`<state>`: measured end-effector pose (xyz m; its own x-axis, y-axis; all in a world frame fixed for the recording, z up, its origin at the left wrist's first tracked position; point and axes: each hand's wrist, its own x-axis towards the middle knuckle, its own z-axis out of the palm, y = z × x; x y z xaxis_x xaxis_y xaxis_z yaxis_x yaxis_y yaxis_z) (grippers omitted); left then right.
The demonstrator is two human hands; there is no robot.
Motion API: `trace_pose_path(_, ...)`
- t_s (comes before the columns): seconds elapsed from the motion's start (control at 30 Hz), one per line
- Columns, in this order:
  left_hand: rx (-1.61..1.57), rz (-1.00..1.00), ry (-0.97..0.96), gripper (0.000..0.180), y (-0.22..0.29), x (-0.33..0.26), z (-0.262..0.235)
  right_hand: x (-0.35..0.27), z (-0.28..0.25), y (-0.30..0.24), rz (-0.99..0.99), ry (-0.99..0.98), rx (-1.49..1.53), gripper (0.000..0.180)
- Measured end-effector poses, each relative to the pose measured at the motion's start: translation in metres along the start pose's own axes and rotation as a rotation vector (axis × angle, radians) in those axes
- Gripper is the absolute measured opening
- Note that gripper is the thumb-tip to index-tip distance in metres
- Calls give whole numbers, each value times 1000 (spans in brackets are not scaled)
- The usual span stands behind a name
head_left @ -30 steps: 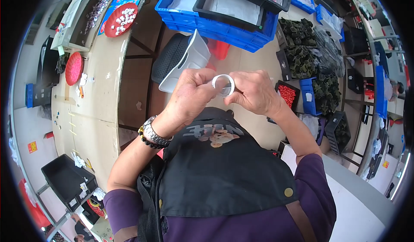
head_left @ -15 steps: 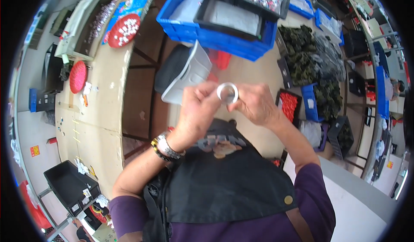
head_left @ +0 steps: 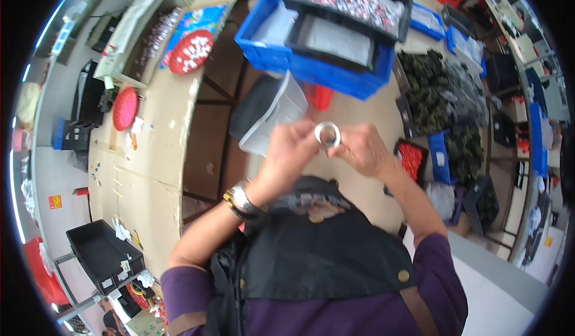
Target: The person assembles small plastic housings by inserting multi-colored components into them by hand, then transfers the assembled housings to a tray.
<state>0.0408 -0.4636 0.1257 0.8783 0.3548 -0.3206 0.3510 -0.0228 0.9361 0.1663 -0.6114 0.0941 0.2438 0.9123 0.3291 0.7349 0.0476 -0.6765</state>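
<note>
Both my hands meet in front of my chest on a small whitish ring-shaped thing (head_left: 327,124), possibly a roll of tape. My left hand (head_left: 291,153) has its fingers curled and pinches the ring's left side. On the other side my right hand (head_left: 363,150) is closed too, thumb and fingertips at the ring's edge. The ring's opening faces up toward me, and something dim shows through it. Fine detail between the fingertips is blurred. Below my hands hangs a black apron (head_left: 317,258).
To the left stands a long table (head_left: 153,150) with a red tray (head_left: 190,53), a pink basket (head_left: 125,109) and a black crate (head_left: 99,258). Ahead, stacked blue crates (head_left: 311,72) carry black trays. A grey plastic bin (head_left: 278,117) leans nearby. Dark green pieces (head_left: 422,84) fill crates at right.
My view has turned slightly, so the surroundings sit further right and lower. Both hands keep hold of the ring, which is tilted a little differently.
</note>
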Motion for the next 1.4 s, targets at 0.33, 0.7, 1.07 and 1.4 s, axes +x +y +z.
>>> trace_pose_path(0.33,116,-4,-436,26,14,2,-25,4,-14,-7,-123,-236,-81,54)
trace_pose_path(0.7,-225,-24,-120,17,5,-7,6,-6,-4,-5,-51,77,-234,56)
trace_pose_path(1.07,-343,46,-50,22,2,-5,14,-6,-2,-3,-20,153,-209,50)
trace_pose_path(1.4,-443,85,80,16,4,-8,24,-6,0,-5,59,162,-42,35)
